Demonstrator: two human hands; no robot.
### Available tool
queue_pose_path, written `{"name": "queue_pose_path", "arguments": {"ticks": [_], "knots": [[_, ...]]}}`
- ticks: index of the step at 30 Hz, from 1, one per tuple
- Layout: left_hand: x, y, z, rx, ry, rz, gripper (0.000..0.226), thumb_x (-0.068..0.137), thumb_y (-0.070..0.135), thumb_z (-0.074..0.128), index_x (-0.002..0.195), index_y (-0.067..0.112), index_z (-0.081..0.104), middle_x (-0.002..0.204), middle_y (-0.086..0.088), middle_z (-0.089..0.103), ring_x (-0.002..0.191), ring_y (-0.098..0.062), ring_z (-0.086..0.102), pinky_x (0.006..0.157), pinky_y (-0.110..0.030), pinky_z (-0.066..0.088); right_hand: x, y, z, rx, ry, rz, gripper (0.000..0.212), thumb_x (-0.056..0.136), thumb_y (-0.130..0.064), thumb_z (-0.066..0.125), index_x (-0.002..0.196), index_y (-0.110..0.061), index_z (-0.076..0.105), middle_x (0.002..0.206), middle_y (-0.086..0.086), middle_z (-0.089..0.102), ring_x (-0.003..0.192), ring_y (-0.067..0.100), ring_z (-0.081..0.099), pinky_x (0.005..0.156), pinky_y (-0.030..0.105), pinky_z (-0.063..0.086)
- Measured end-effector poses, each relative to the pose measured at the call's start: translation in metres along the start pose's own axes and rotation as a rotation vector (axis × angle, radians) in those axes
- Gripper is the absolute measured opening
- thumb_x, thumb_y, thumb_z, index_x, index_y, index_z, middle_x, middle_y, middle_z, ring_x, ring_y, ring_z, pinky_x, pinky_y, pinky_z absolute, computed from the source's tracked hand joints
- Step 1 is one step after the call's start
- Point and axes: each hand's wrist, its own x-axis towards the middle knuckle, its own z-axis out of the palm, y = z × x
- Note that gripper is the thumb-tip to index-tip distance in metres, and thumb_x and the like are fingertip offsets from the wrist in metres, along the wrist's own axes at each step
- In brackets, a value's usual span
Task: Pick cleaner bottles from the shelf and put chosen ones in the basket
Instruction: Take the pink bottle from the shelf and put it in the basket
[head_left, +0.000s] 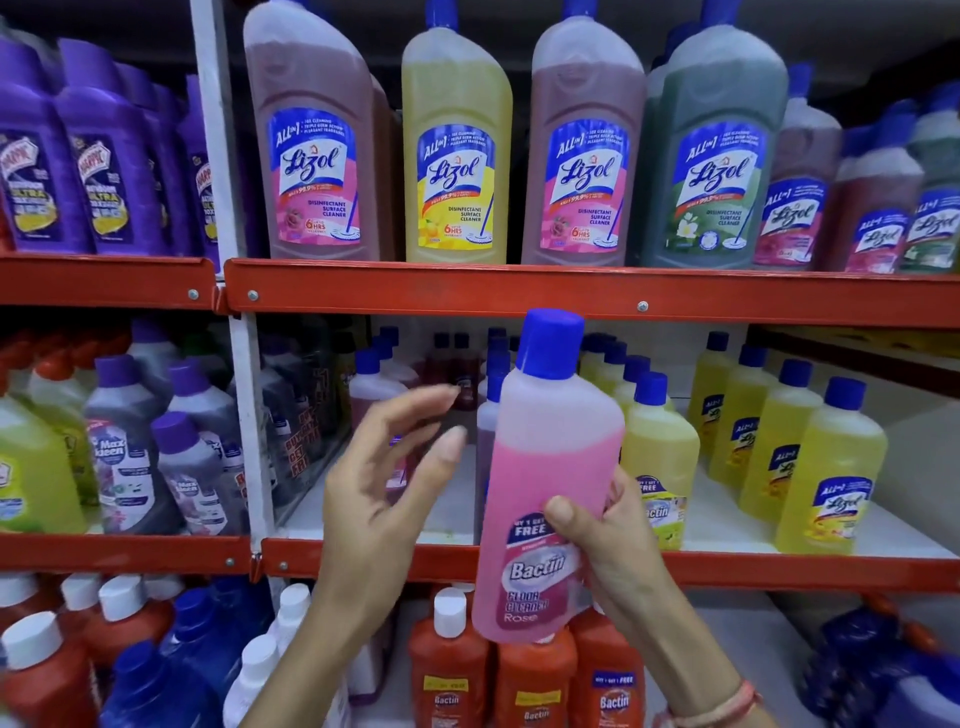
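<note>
Item: pink Bactin bottle (550, 483); translucent plastic, blue screw cap, rose-pink liquid filling roughly the lower two-thirds, label reading "Bactin Floor Cleaner Rose" with a "Free" offer band; long axis near upright, cap uppermost and leaning slightly right, label facing the camera; held in front of the middle shelf (727, 569), clear of its row of yellow Lizol bottles (826, 467). Right hand (608, 540) clasped the lower body, thumb across the label; left hand (384, 499) beside it, fingers spread, holding nothing.
</note>
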Motion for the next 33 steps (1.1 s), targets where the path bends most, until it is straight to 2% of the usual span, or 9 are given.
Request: {"name": "queue_pose_path", "arguments": {"ticks": [5, 9, 15, 19, 22, 25, 27, 30, 33], "knots": [[0.018, 0.034, 0.019, 0.059, -0.143, -0.012, 0.057, 0.064, 0.033, 0.084, 0.115, 0.024, 0.060, 0.110, 0.006, 0.069, 0.105, -0.015, 0.063, 0.086, -0.031, 0.051, -0.004, 0.003, -0.003, -0.105, 0.056, -0.030, 0.066, 0.028, -0.051, 0.092, 0.085, -0.024, 0.075, 0.081, 0.007, 0.078, 0.073, 0.020, 0.074, 0.061, 0.027, 0.059], [0.017, 0.029, 0.025, 0.124, -0.205, -0.103, 0.052, 0.059, 0.025, 0.089, 0.105, 0.024, 0.065, 0.099, 0.010, 0.073, 0.092, -0.008, 0.068, 0.078, -0.027, 0.054, -0.010, 0.005, -0.008, -0.109, 0.024, -0.027, 0.060, 0.031, -0.045, 0.093, 0.084, -0.026, 0.076, 0.081, 0.005, 0.079, 0.073, 0.019, 0.074, 0.061, 0.026, 0.059], [-0.001, 0.012, 0.028, 0.134, -0.230, -0.247, 0.051, 0.051, 0.019, 0.093, 0.097, 0.018, 0.071, 0.089, 0.002, 0.076, 0.085, -0.013, 0.071, 0.077, -0.041, 0.058, -0.030, 0.023, -0.017, -0.138, 0.077, 0.034, 0.058, 0.032, -0.043, 0.093, 0.083, -0.024, 0.073, 0.078, -0.001, 0.078, 0.072, 0.012, 0.073, 0.060, 0.022, 0.058], [-0.029, -0.003, 0.032, 0.135, -0.257, -0.339, 0.055, 0.047, 0.014, 0.094, 0.098, 0.013, 0.071, 0.090, -0.002, 0.076, 0.086, -0.016, 0.071, 0.079, -0.040, 0.057, -0.057, 0.041, -0.029, -0.201, 0.049, 0.119, 0.065, 0.037, -0.009, 0.093, 0.094, -0.021, 0.065, 0.080, -0.009, 0.078, 0.075, 0.006, 0.072, 0.063, 0.018, 0.056], [-0.053, -0.019, 0.035, 0.130, -0.266, -0.415, 0.061, 0.041, 0.013, 0.096, 0.097, 0.012, 0.071, 0.089, -0.003, 0.076, 0.085, -0.018, 0.071, 0.079, -0.038, 0.058, -0.077, 0.061, -0.043, -0.222, 0.044, 0.204, 0.065, 0.052, 0.004, 0.086, 0.107, -0.017, 0.060, 0.092, -0.004, 0.077, 0.087, 0.012, 0.071, 0.073, 0.026, 0.059], [-0.081, -0.039, 0.038, 0.126, -0.285, -0.511, 0.064, 0.038, 0.022, 0.094, 0.097, 0.012, 0.071, 0.091, -0.003, 0.076, 0.087, -0.019, 0.071, 0.078, -0.039, 0.058, -0.102, 0.085, -0.058, -0.242, 0.032, 0.305, 0.064, 0.058, -0.003, 0.085, 0.112, -0.024, 0.058, 0.107, 0.007, 0.072, 0.098, 0.023, 0.069, 0.083, 0.039, 0.058], [-0.103, -0.055, 0.039, 0.135, -0.297, -0.571, 0.063, 0.039, 0.020, 0.095, 0.097, 0.013, 0.071, 0.091, -0.003, 0.076, 0.086, -0.016, 0.070, 0.077, -0.038, 0.058, -0.119, 0.103, -0.068, -0.264, 0.015, 0.368, 0.064, 0.060, -0.005, 0.085, 0.113, -0.027, 0.058, 0.113, 0.009, 0.068, 0.102, 0.022, 0.066, 0.089, 0.043, 0.056], [-0.141, -0.081, 0.039, 0.168, -0.342, -0.637, 0.060, 0.042, 0.015, 0.095, 0.096, 0.011, 0.070, 0.093, -0.005, 0.075, 0.081, -0.011, 0.067, 0.077, -0.037, 0.058, -0.144, 0.133, -0.082, -0.334, -0.020, 0.464, 0.063, 0.058, -0.009, 0.087, 0.113, -0.016, 0.058, 0.109, 0.009, 0.068, 0.098, 0.018, 0.063, 0.092, 0.049, 0.054], [-0.180, -0.113, 0.032, 0.200, -0.392, -0.703, 0.058, 0.043, 0.014, 0.094, 0.095, 0.011, 0.069, 0.093, -0.009, 0.075, 0.082, -0.021, 0.069, 0.077, -0.046, 0.057, -0.171, 0.164, -0.093, -0.370, -0.016, 0.562, 0.058, 0.054, -0.007, 0.089, 0.103, -0.023, 0.063, 0.097, -0.004, 0.071, 0.092, 0.011, 0.063, 0.090, 0.045, 0.054]]}}
